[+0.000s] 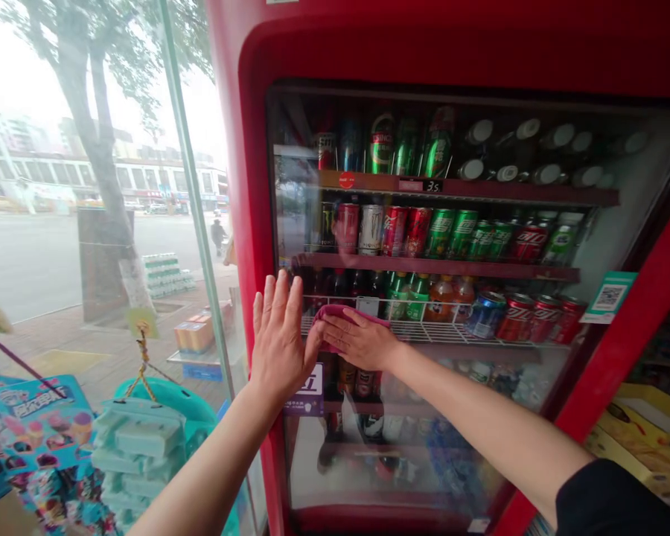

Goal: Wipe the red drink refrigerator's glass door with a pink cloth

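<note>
A tall red drinks fridge (260, 246) with a glass door (424, 432) stands before me. My right hand (360, 339) presses a dark pink cloth (330, 313) against the glass, its fingers lying over the fabric. Just left of it, my left hand (279, 335) is raised with fingers stretched up and palm toward the door, near the frame's left side. It holds nothing. Whether its palm touches the door I cannot tell. Behind the glass, cans (394, 231) and bottles stand on several shelves.
A purple and white sticker (307, 394) is below my left hand, and a green QR code label (610, 298) is on the right frame. At left are a window pane edge (193, 171), a blue snack package (39, 417) and stacked pale green cartons (139, 454). Yellow boxes (648, 424) stand at right.
</note>
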The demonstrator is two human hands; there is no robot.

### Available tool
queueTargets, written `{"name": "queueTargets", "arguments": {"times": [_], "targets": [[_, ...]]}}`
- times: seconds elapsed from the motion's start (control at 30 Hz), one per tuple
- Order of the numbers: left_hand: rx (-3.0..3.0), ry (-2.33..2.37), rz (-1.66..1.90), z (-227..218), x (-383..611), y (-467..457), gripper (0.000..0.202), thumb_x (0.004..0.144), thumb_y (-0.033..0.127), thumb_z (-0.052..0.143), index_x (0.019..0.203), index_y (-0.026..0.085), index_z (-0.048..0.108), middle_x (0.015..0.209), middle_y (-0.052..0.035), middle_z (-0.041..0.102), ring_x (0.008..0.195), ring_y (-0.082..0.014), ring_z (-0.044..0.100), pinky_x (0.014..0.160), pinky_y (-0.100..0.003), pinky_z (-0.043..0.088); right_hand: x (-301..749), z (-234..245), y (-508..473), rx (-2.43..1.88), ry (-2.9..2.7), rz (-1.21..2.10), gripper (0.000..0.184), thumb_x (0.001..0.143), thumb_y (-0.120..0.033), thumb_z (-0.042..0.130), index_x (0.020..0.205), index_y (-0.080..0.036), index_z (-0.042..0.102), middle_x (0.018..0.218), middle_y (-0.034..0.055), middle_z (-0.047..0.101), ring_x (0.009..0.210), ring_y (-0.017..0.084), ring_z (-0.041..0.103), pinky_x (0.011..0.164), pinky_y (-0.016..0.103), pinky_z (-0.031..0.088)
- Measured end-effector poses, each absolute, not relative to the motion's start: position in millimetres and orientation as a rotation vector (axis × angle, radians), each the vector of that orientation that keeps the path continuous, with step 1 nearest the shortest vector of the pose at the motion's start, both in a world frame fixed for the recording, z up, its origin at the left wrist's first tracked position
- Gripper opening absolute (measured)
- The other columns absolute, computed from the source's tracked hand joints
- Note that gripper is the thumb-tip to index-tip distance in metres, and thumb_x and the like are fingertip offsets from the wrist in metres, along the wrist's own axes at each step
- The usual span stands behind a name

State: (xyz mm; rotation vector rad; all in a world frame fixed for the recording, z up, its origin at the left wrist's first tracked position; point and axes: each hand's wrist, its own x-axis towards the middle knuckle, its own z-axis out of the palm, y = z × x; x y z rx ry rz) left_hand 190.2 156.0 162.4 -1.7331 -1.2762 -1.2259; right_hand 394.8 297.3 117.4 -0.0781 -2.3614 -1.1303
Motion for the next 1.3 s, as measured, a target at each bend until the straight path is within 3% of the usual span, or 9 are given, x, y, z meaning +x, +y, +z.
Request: {"name": "queueTargets", "arguments": {"times": [0.17, 0.37, 0.47, 0.6, 0.73, 0.87, 1.03, 1.17, 1.3], "targets": [[-1.716, -1.278, -1.247, 169.4, 196.8, 162.3, 0.083, 0.109, 0.048, 0.054, 0.178, 0.019, 0.018, 0.185, -0.0190, 0.020, 0.174, -0.0348, 0.012, 0.140, -0.058, 0.013, 421.2, 196.8, 297.7, -0.272, -2.207, -1.180, 0.069, 0.110, -0.035, 0.052, 0.174, -0.015, 0.032, 0.177, 0.0102, 0.041, 0.168, 0.027, 0.031, 0.141, 0.058, 0.021], [-1.701, -1.320, -1.277, 170.9, 200.5, 164.8, 0.083, 0.109, 0.050, 0.053, 0.178, 0.020, 0.018, 0.185, -0.0183, 0.019, 0.174, -0.0351, 0.011, 0.140, -0.059, 0.013, 425.5, 292.9, 299.8, -0.774, -1.706, -0.973, 0.083, 0.106, -0.040, 0.056, 0.176, -0.012, 0.023, 0.184, 0.0162, 0.024, 0.172, 0.039, 0.015, 0.137, 0.073, 0.009], [-1.704, -1.331, -1.275, 168.6, 202.9, 167.4, 0.084, 0.109, 0.051, 0.052, 0.178, 0.021, 0.016, 0.185, -0.0177, 0.019, 0.174, -0.0352, 0.010, 0.140, -0.061, 0.014, 412.0, 283.8, 298.4, -0.795, -1.675, -0.904, 0.084, 0.106, -0.039, 0.056, 0.177, -0.011, 0.020, 0.184, 0.0176, 0.021, 0.172, 0.040, 0.011, 0.137, 0.074, 0.007], [-1.728, -1.338, -1.268, 162.1, 207.3, 172.5, 0.085, 0.109, 0.051, 0.053, 0.179, 0.022, 0.015, 0.185, -0.0174, 0.020, 0.174, -0.0355, 0.011, 0.140, -0.062, 0.013, 392.9, 217.3, 290.2, -0.608, -1.969, -0.922, 0.078, 0.110, -0.037, 0.052, 0.178, -0.016, 0.021, 0.183, 0.0118, 0.025, 0.173, 0.035, 0.012, 0.140, 0.068, 0.008], [-1.768, -1.324, -1.245, 151.1, 218.0, 179.3, 0.085, 0.108, 0.050, 0.055, 0.179, 0.023, 0.016, 0.185, -0.0177, 0.020, 0.173, -0.0370, 0.015, 0.139, -0.063, 0.015, 397.0, 146.3, 285.6, -0.421, -2.252, -1.044, 0.064, 0.114, -0.034, 0.048, 0.174, -0.019, 0.034, 0.180, 0.0070, 0.035, 0.171, 0.027, 0.024, 0.141, 0.057, 0.025], [-1.820, -1.283, -1.208, 143.4, 236.6, 189.4, 0.086, 0.108, 0.047, 0.056, 0.179, 0.024, 0.014, 0.184, -0.0183, 0.022, 0.173, -0.0370, 0.016, 0.138, -0.063, 0.018, 429.2, 124.0, 291.4, -0.156, -2.395, -1.257, 0.053, 0.115, -0.032, 0.049, 0.165, -0.016, 0.050, 0.177, 0.0071, 0.043, 0.167, 0.026, 0.035, 0.138, 0.051, 0.035], [-1.832, -1.267, -1.209, 149.8, 263.7, 201.6, 0.088, 0.107, 0.048, 0.057, 0.179, 0.023, 0.013, 0.184, -0.0193, 0.021, 0.173, -0.0385, 0.016, 0.138, -0.064, 0.019, 476.6, 162.7, 300.7, -0.168, -2.347, -1.214, 0.061, 0.113, -0.036, 0.051, 0.170, -0.014, 0.041, 0.177, 0.0088, 0.041, 0.168, 0.026, 0.031, 0.139, 0.053, 0.032], [-1.846, -1.249, -1.246, 160.2, 286.1, 208.0, 0.087, 0.108, 0.047, 0.057, 0.179, 0.024, 0.012, 0.185, -0.0179, 0.019, 0.173, -0.0382, 0.014, 0.138, -0.065, 0.017, 519.1, 227.4, 305.9, -0.492, -2.178, -1.139, 0.077, 0.109, -0.039, 0.056, 0.176, -0.016, 0.027, 0.178, 0.0133, 0.039, 0.170, 0.031, 0.026, 0.141, 0.062, 0.014], [-1.864, -1.245, -1.269, 168.5, 309.7, 209.5, 0.086, 0.108, 0.047, 0.056, 0.179, 0.023, 0.013, 0.185, -0.0184, 0.018, 0.173, -0.0377, 0.014, 0.138, -0.065, 0.016, 567.1, 301.6, 313.4, -0.798, -1.838, -1.149, 0.083, 0.105, -0.045, 0.056, 0.176, -0.014, 0.025, 0.183, 0.0148, 0.028, 0.171, 0.036, 0.018, 0.139, 0.067, 0.011]]}}
